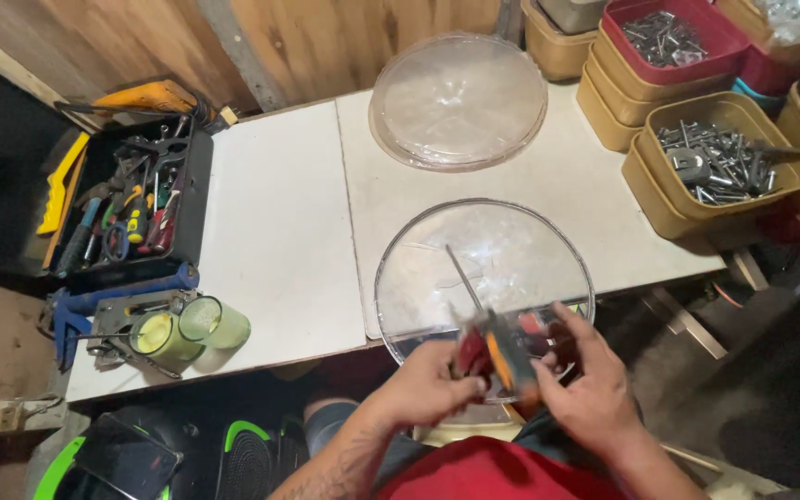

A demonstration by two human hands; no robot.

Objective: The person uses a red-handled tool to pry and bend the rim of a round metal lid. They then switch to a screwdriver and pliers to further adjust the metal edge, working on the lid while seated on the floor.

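My left hand (423,384) grips a small dark red part (471,354) below the near edge of a clear round plastic dish (418,278). My right hand (585,384) holds a screwdriver (502,350) with an orange and dark handle; its thin metal shaft (463,276) points up and away over the dish. The two hands meet close together at the table's front edge, blurred by motion. The dish overhangs the white tabletop (280,231) toward me.
A second clear round dish (458,100) lies at the back. Tan tubs of screws and bolts (715,162) and a red tub (664,37) stack at the right. A black tool tray (131,208), a blue clamp (76,310) and two yellow-green cups (187,329) sit left.
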